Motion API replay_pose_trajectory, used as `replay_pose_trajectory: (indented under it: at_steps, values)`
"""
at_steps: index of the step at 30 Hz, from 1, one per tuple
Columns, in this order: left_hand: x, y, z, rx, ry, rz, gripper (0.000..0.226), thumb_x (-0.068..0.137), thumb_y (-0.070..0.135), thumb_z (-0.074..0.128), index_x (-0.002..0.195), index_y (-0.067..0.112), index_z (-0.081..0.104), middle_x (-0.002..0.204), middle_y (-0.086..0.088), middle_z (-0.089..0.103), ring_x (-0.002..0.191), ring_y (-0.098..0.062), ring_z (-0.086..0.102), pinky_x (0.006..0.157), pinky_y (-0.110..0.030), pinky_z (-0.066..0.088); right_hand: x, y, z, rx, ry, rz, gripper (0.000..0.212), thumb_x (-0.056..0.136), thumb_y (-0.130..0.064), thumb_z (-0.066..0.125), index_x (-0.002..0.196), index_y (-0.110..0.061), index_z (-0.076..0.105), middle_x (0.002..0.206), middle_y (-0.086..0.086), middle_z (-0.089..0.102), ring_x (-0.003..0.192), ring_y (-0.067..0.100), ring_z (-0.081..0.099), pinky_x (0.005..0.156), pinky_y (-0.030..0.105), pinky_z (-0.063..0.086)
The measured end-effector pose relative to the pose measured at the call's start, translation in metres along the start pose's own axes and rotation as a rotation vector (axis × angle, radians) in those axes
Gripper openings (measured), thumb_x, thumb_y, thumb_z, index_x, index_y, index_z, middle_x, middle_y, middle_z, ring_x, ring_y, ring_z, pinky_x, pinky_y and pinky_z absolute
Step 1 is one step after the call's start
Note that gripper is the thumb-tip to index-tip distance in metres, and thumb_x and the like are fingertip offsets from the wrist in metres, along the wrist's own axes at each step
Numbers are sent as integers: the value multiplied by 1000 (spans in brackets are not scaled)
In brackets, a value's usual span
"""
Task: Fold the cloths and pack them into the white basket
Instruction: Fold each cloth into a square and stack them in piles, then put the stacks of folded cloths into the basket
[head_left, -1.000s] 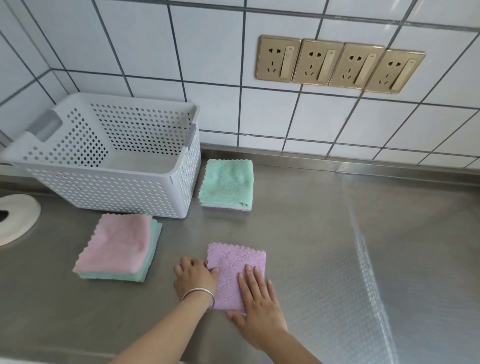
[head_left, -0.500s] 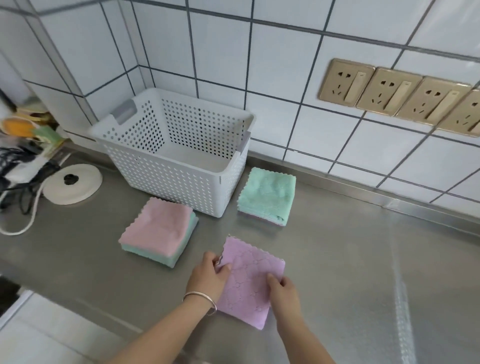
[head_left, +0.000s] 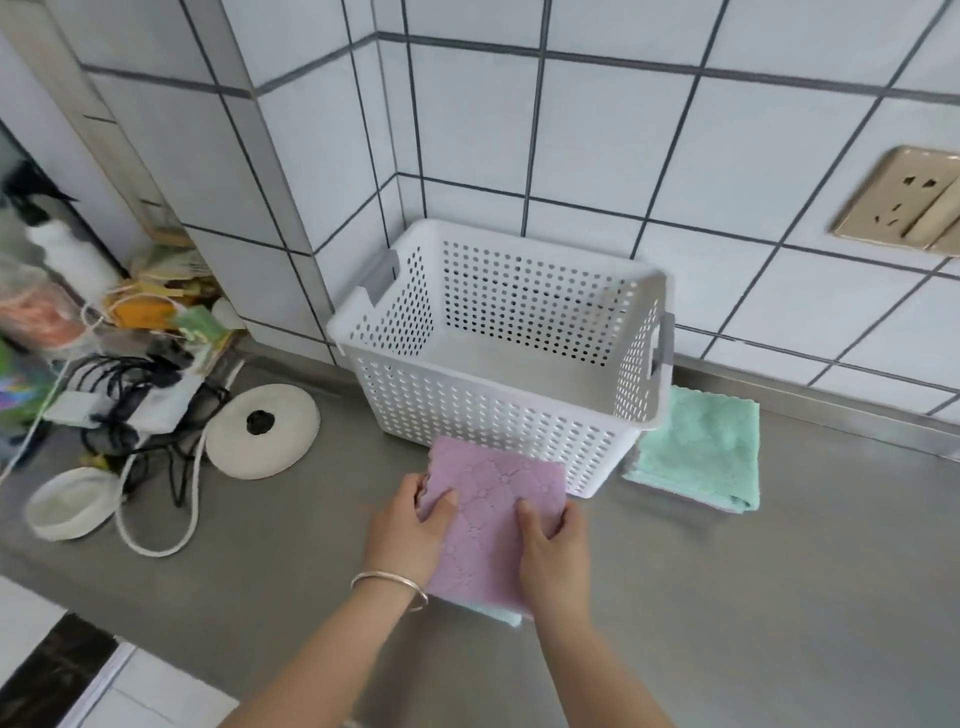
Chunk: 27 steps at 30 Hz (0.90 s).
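Note:
A folded purple cloth (head_left: 485, 519) is held flat in front of the white basket (head_left: 498, 415). My left hand (head_left: 410, 530), with a bracelet on the wrist, grips its left edge; my right hand (head_left: 553, 545) grips its right edge. Under the purple cloth, a corner of a mint green cloth (head_left: 501, 616) sticks out, the rest of that stack hidden. A folded green cloth (head_left: 701, 457) lies on the counter right of the basket. The perforated basket stands against the tiled wall with nothing visible inside.
A round white lid (head_left: 262, 431), a white bowl (head_left: 70, 501), tangled cables (head_left: 140, 415) and assorted clutter (head_left: 130, 312) fill the counter's left side. A gold wall socket (head_left: 904, 202) is at the upper right. The steel counter (head_left: 779, 597) stretches right; its front edge is lower left.
Both hands have taken hold of the purple cloth and carried it left, over the pink-and-green stack in front of the basket. The view has swung left, bringing the clutter into sight.

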<state>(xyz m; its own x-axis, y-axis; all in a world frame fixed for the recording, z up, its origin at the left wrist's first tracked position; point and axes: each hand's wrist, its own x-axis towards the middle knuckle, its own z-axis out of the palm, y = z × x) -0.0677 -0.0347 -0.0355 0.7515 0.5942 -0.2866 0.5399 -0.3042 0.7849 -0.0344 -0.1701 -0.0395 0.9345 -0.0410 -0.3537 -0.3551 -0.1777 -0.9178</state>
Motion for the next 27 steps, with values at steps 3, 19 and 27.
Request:
replay_pose_trajectory:
  at_steps: [3, 19, 27]
  values:
    - [28, -11, 2, 80, -98, -3, 22, 83, 35, 60, 91, 15, 54, 86, -9, 65, 87, -33, 59, 72, -35, 45, 8, 10, 23, -89, 105, 106, 16, 90, -28, 56, 92, -15, 47, 84, -3, 57, 85, 25, 54, 70, 29, 38]
    - [60, -53, 21, 271, -124, 57, 47, 74, 46, 68, 107, 15, 54, 112, -8, 56, 106, -27, 53, 89, -35, 45, 21, 40, 49, -631, 229, 399, 51, 97, -42, 35, 128, -1, 40, 135, 18, 39, 127, 34, 36, 104, 40, 29]
    - [65, -56, 32, 513, -232, 5, 52, 89, 52, 44, 117, 10, 56, 127, -13, 47, 120, -31, 42, 102, -34, 34, 32, 37, 50, -600, 151, 440, 60, 96, -44, 33, 136, 0, 34, 140, 20, 31, 132, 37, 29, 110, 39, 22]
